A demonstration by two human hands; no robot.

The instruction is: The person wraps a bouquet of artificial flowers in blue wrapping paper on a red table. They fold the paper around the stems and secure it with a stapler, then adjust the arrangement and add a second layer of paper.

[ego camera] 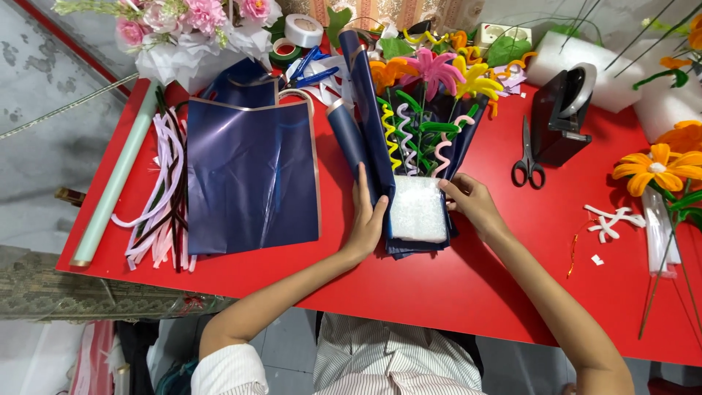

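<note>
Bouquet (428,110) of pipe-cleaner flowers lies in the middle of our red counter (512,249), stems tucked into a white foam block (418,210) and resting on dark blue wrapping paper (369,102). Our left hand (368,216) lies flat against the left fold of that paper, fingers stretched out, not clenched on anything. Our right hand (468,199) pinches the right edge of the paper just beside the foam. Another blue sheet (252,179) lies flat to the left, next to a bunch of ribbons (162,197). Scissors (527,157) and a black tape dispenser (561,113) sit to the right, well apart from our hands.
</note>
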